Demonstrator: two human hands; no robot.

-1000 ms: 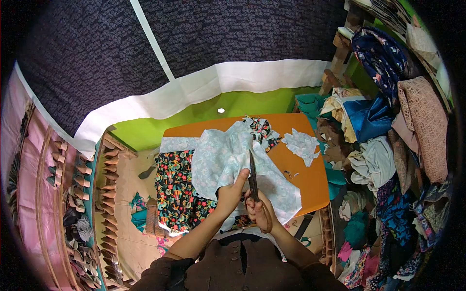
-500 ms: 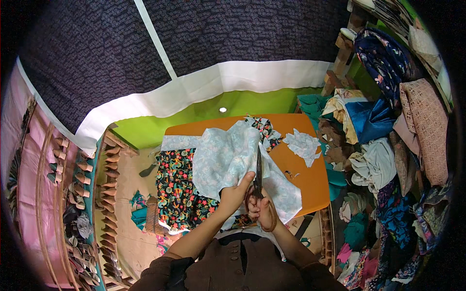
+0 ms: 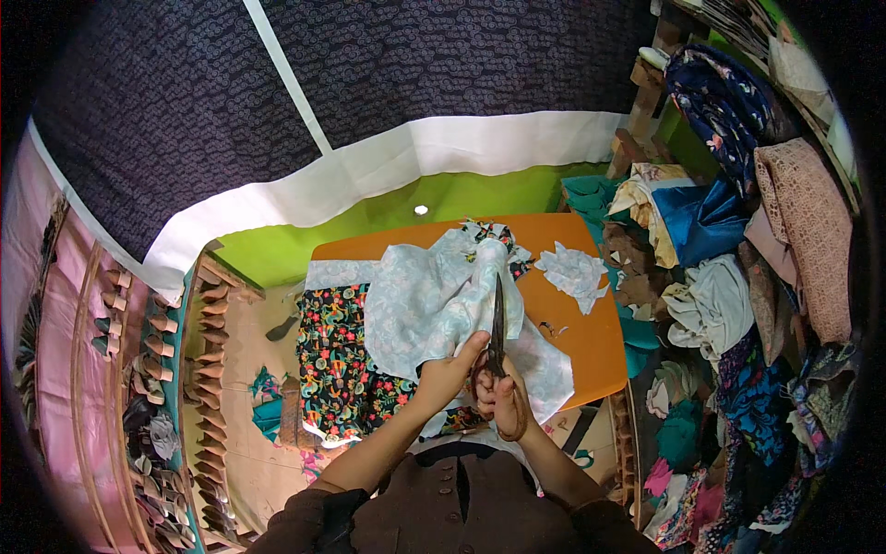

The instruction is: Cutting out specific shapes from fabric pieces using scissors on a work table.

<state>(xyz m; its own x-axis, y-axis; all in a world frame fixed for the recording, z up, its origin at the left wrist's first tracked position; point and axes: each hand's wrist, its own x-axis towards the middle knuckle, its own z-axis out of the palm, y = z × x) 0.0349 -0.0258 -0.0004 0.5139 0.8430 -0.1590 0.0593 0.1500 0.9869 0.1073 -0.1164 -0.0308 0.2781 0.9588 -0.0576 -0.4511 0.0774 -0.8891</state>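
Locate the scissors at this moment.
In the head view, the scissors are just right of centre, held in the person's right grip, blades against the pale cloth.

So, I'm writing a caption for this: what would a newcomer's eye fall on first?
Probably the dark scissors at the centre, held in the right hand beside the pale floral cloth. Next, perhaps the large dark patterned fabric with its white border, spanning the top. Then the crowded, many-coloured fabric heap along the right side.

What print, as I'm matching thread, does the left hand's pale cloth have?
The pale cloth has a faint bluish floral print, clearest in the head view.
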